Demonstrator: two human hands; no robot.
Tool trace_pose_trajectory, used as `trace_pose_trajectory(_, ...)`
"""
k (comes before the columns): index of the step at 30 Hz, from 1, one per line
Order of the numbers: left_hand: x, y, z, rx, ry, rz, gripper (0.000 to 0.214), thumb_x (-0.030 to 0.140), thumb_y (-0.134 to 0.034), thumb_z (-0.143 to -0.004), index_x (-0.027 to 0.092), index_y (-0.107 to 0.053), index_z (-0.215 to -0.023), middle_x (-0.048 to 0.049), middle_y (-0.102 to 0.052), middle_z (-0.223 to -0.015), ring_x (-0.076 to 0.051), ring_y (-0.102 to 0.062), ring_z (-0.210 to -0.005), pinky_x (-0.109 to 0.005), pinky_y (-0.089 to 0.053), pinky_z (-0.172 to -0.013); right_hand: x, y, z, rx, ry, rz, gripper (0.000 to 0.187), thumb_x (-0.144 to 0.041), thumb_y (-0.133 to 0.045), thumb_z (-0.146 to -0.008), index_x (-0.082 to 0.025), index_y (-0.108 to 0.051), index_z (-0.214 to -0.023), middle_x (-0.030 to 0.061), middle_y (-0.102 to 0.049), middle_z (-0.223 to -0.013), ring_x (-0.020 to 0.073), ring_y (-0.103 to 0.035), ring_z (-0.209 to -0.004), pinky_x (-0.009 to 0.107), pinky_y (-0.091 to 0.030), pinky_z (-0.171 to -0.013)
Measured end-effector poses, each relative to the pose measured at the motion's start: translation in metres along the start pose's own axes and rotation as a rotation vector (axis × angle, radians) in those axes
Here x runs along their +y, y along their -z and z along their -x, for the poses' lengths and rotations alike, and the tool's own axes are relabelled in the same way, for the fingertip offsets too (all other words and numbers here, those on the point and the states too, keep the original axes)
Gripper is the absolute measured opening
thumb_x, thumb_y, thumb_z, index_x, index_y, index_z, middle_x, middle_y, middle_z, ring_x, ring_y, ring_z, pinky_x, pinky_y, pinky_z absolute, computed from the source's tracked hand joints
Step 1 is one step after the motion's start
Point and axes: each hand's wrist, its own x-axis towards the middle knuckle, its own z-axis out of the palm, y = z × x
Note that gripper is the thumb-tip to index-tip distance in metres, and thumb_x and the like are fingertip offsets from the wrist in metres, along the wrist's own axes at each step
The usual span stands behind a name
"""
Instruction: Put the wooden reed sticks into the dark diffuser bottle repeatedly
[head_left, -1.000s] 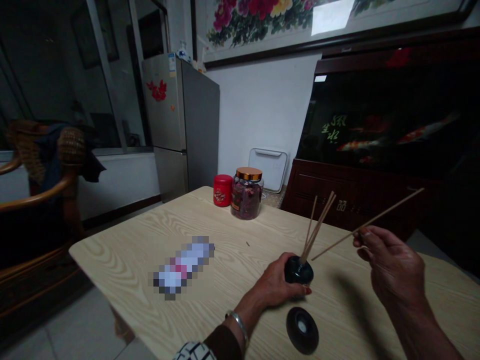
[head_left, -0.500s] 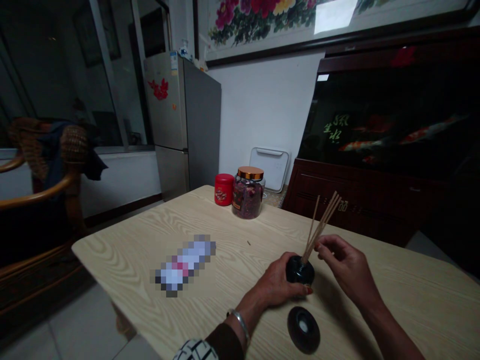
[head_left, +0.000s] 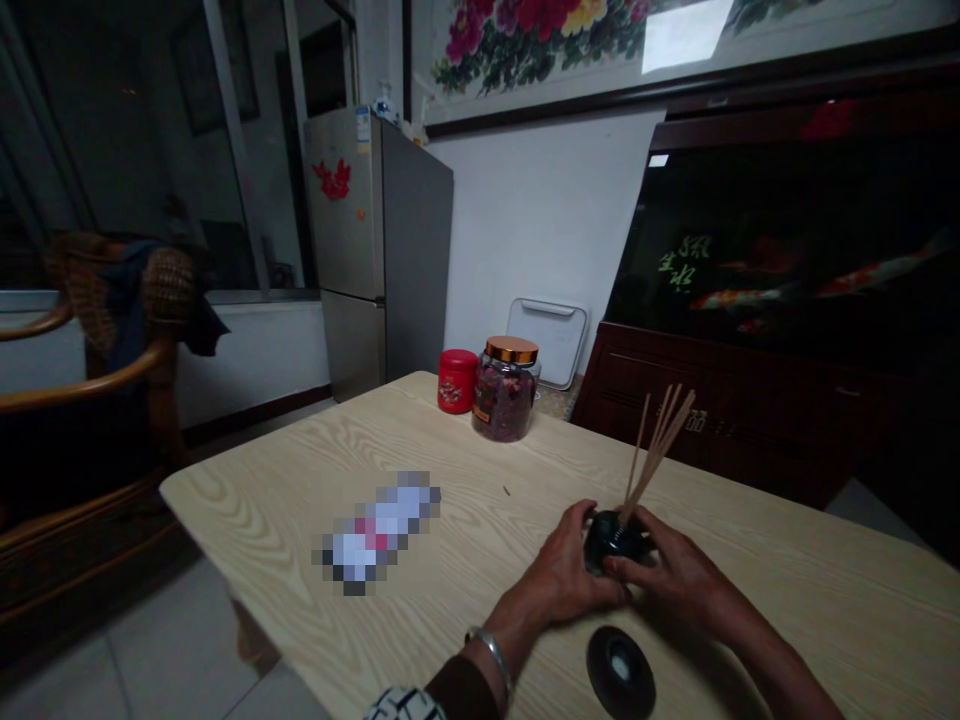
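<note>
A small dark glass reed diffuser bottle (head_left: 604, 532) stands on the wooden table, several thin reed sticks (head_left: 658, 455) fanning up out of its neck. Around its left side curls my left hand (head_left: 562, 568), a silver bangle on the wrist. My right hand (head_left: 679, 572) clasps the bottle from the right, thumb in front and fingers partly hidden behind it. Both hands hold the bottle between them. Just in front of them on the table lies a round black disc (head_left: 621, 672) with a pale centre.
Toward the far table edge (head_left: 360, 408) stand a red canister (head_left: 457, 382) and a glass jar (head_left: 504, 400) with a copper-coloured lid. A blurred-out flat object (head_left: 382, 530) lies left of my hands. A tiny dark fragment (head_left: 506, 491) rests mid-table. An armchair (head_left: 135, 375) is at left.
My right hand has left the reed sticks and come down onto the bottle's right side. My left hand stays on the bottle. The view has shifted slightly.
</note>
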Motion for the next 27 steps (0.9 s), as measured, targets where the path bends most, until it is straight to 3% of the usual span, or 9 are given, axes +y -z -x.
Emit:
trace_pose_trajectory(6,-0.003,0.001,0.0,0.051,-0.032,0.016,0.089,0.03,-0.083,-0.066,0.019,-0.039,-0.143,-0.0152,-0.048,-0.143,-0.031,-0.045,-0.132,-0.046,-0.034,-0.113,0.037,0.006,-0.051,0.112,-0.006,0.07,0.049,-0.05,-0.065,-0.076,-0.022,-0.06,-0.117,0.0063,-0.073,-0.1,0.0272,-0.068,-0.091,0.039,-0.05,-0.085)
trace_pose_trajectory(10,-0.004,0.0,-0.001,0.057,-0.018,0.058,0.079,0.026,-0.081,-0.068,0.02,-0.045,-0.138,-0.0137,-0.053,-0.138,-0.029,-0.05,-0.125,-0.043,-0.039,-0.106,0.045,0.003,-0.066,0.227,0.022,0.033,0.059,-0.052,-0.065,-0.075,-0.02,-0.057,-0.124,0.0097,-0.069,-0.112,0.0285,-0.066,-0.103,0.042,-0.048,-0.092)
trace_pose_trajectory(12,-0.004,-0.001,-0.002,0.076,-0.011,0.084,0.071,0.023,-0.079,-0.067,0.02,-0.051,-0.132,-0.0123,-0.057,-0.13,-0.026,-0.054,-0.118,-0.039,-0.043,-0.1,0.048,-0.006,-0.058,0.395,0.014,0.025,0.065,-0.055,-0.066,-0.072,-0.019,-0.057,-0.126,0.0114,-0.065,-0.117,0.0289,-0.064,-0.105,0.043,-0.048,-0.092)
trace_pose_trajectory(14,-0.004,-0.002,-0.004,0.083,-0.004,0.106,0.059,0.021,-0.075,-0.07,0.019,-0.056,-0.125,-0.0076,-0.064,-0.109,-0.02,-0.059,-0.097,-0.032,-0.046,-0.085,0.049,-0.016,-0.04,0.542,-0.048,-0.017,0.062,-0.058,-0.066,-0.072,-0.018,-0.061,-0.119,0.0084,-0.067,-0.1,0.027,-0.066,-0.088,0.042,-0.051,-0.08)
trace_pose_trajectory(16,-0.002,-0.002,-0.004,0.091,0.019,0.123,0.046,0.021,-0.068,-0.074,0.017,-0.06,-0.119,0.0011,-0.059,-0.078,-0.012,-0.053,-0.07,-0.026,-0.042,-0.066,0.045,-0.022,-0.017,0.568,-0.121,-0.169,0.049,-0.058,-0.063,-0.075,-0.018,-0.066,-0.104,0.0017,-0.063,-0.075,0.0222,-0.062,-0.066,0.037,-0.05,-0.063)
trace_pose_trajectory(18,0.004,0.0,-0.003,0.094,0.068,0.169,0.044,0.021,-0.064,-0.074,0.015,-0.062,-0.117,0.0081,-0.043,-0.058,-0.008,-0.037,-0.052,-0.022,-0.031,-0.054,0.033,-0.019,0.006,0.517,-0.161,-0.401,0.04,-0.053,-0.064,-0.077,-0.019,-0.068,-0.098,-0.0032,-0.055,-0.061,0.0168,-0.053,-0.051,0.03,-0.041,-0.049)
trace_pose_trajectory(22,0.045,0.01,0.001,-0.017,0.083,0.397,0.069,0.021,-0.067,-0.068,0.014,-0.052,-0.135,0.0126,-0.034,-0.05,-0.006,-0.025,-0.044,-0.02,-0.022,-0.048,-0.019,0.022,0.039,0.401,-0.105,-0.871,0.05,-0.037,-0.069,-0.078,-0.021,-0.06,-0.125,-0.0114,-0.036,-0.054,0.0065,-0.027,-0.04,0.018,-0.019,-0.04)
trace_pose_trajectory(27,0.146,0.033,0.004,-0.184,-0.129,0.773,0.093,0.018,-0.072,-0.067,0.021,-0.033,-0.151,0.0143,-0.029,-0.052,-0.004,-0.018,-0.043,-0.018,-0.02,-0.045,-0.102,0.096,0.06,0.334,0.215,-1.171,0.065,-0.02,-0.065,-0.078,-0.026,-0.051,-0.141,-0.0121,-0.022,-0.06,0.0067,-0.01,-0.048,0.016,-0.016,-0.039)
